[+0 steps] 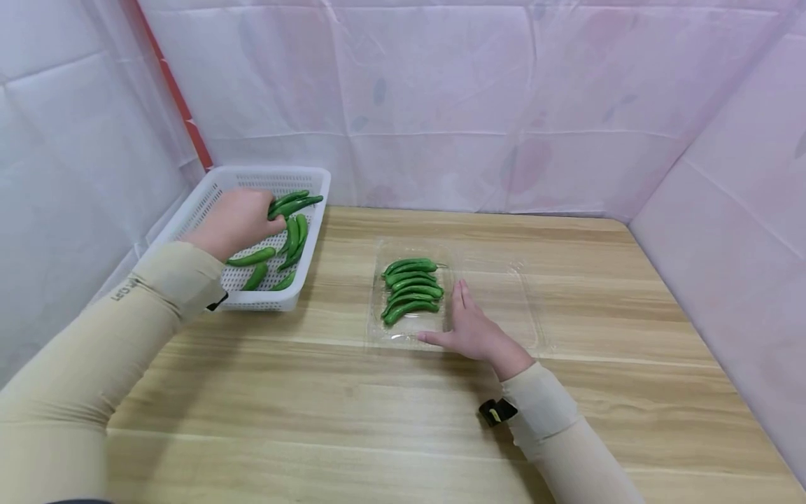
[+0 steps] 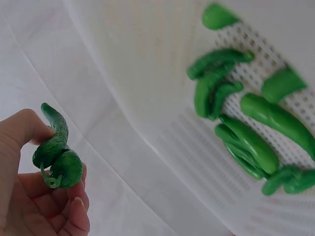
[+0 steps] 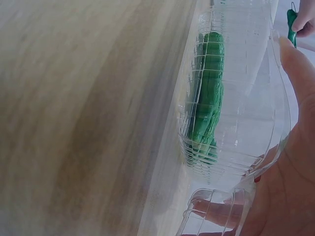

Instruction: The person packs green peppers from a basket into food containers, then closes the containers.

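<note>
My left hand [image 1: 236, 220] is over the white basket [image 1: 322, 192] at the back left. In the left wrist view it pinches green chili peppers [image 2: 66, 167], apparently two, between thumb and fingers. More green peppers [image 2: 246, 142] lie loose on the basket's slotted floor. At the middle of the table, a clear plastic clamshell box [image 1: 403, 339] holds several green peppers [image 1: 412, 288] stacked in a row. With fingers and thumb spread, my right hand [image 1: 472, 329] touches the box's right side and near corner. The right wrist view shows its thumb [image 3: 298, 69] against the box's rim.
The box's clear lid [image 1: 504, 308] lies folded out to the right, partly under my right hand. A wood-grain table [image 1: 352, 434] carries everything. Pale patterned sheets [image 1: 441, 105] hang along the back and both sides, close behind the basket.
</note>
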`<move>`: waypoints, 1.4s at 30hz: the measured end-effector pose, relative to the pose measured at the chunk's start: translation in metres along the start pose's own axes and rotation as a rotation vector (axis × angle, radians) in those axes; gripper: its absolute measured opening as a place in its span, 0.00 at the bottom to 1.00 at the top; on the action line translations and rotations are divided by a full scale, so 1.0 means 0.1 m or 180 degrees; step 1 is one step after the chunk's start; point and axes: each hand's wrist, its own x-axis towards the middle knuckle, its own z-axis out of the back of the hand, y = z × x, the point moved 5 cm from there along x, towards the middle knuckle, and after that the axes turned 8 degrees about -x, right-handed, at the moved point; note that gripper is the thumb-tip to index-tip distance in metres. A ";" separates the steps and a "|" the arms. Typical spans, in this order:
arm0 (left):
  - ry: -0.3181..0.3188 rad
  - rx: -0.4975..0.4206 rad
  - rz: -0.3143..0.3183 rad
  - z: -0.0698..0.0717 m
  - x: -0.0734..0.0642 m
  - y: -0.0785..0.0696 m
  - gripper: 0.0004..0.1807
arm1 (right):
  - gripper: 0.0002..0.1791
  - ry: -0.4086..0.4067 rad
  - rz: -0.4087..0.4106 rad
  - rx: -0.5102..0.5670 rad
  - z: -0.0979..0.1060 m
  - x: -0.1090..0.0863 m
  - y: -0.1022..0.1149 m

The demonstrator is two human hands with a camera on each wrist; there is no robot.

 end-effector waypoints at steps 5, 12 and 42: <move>-0.0025 -0.0113 -0.0020 -0.03 -0.05 -0.21 0.12 | 0.70 0.0016 -0.0004 0.0016 0.00 0.00 0.00; -0.0203 -0.0175 -0.0437 -0.11 -0.11 -0.61 0.10 | 0.69 0.0021 -0.0020 -0.0011 0.01 -0.01 0.00; 0.0072 -0.0307 -0.1045 -0.71 -0.14 -1.22 0.11 | 0.69 0.0015 -0.0002 0.0009 0.01 0.00 -0.01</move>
